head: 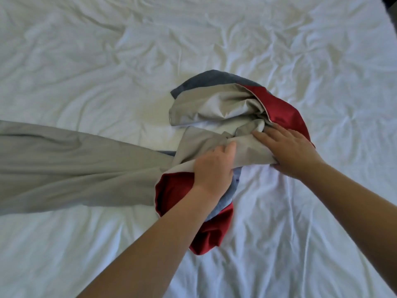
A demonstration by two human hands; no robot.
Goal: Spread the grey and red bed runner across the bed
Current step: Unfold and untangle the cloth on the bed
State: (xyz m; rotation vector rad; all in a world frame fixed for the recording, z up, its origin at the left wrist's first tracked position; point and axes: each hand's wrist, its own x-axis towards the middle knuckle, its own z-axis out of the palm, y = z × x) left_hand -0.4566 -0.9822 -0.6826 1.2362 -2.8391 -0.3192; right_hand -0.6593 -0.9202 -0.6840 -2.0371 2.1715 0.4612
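I log the crumpled fabric bed runner as plain taupe-grey with deep red and slate blue-grey panels, no pattern, and the wrinkled sheet-covered bed as plain white.

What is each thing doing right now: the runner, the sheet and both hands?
Grey and red bed runner: half stretched out to the left, the rest bunched and twisted mid-bed, pale lining up.
White sheet: flat on the bed, wrinkled.
Left hand: grips the bunched runner.
Right hand: holds a fold of the runner, fingers on top, thumb beneath.
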